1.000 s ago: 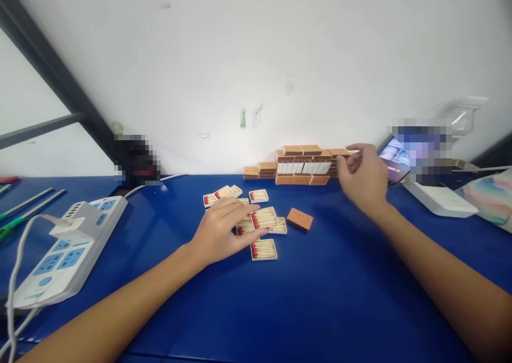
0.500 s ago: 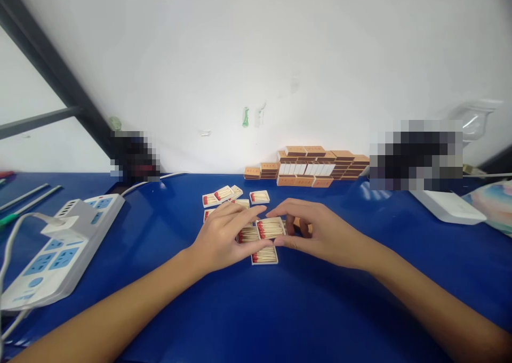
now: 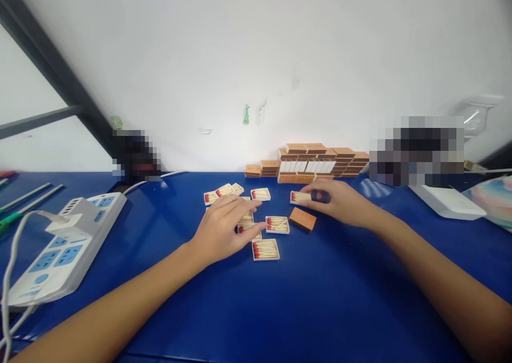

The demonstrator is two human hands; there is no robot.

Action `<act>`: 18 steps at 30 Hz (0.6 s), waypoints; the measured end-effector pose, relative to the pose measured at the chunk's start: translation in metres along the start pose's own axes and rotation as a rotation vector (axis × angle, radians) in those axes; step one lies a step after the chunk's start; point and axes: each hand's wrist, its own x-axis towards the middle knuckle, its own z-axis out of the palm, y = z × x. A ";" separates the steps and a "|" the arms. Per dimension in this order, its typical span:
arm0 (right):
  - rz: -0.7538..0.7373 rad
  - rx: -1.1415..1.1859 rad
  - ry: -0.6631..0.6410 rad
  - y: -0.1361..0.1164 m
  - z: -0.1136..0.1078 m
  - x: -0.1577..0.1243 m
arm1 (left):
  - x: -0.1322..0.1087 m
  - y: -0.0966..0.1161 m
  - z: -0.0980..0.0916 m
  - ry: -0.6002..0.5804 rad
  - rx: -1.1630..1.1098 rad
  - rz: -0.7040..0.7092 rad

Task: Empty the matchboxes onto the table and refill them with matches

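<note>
My right hand (image 3: 332, 200) grips a matchbox tray (image 3: 298, 197) with red-headed matches in it; the fingers cover its right end. Just below lies a closed orange-brown matchbox (image 3: 303, 219), tilted on the table. My left hand (image 3: 226, 222) rests over several match-filled trays and hides part of them, its fingers and thumb apart. To the right of its thumb is another filled tray (image 3: 277, 225), and nearer me a further one (image 3: 266, 249). Beyond the left hand sit a single tray (image 3: 261, 194) and a small group of trays (image 3: 224, 191).
Stacked matchboxes (image 3: 308, 163) stand against the white wall. On the left lies a white power strip (image 3: 76, 251) with a plugged-in adapter and cable, beside green-handled rods (image 3: 30, 206). A white flat device (image 3: 450, 203) is at the right. The table (image 3: 288, 304) is blue.
My right hand has moved away from the left, to the right and farther back, with a match tray. The closed matchbox and the trays between the hands now show more fully.
</note>
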 end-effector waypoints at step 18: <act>0.135 -0.609 -0.136 -0.095 0.023 0.111 | -0.001 -0.011 -0.002 -0.012 0.077 0.073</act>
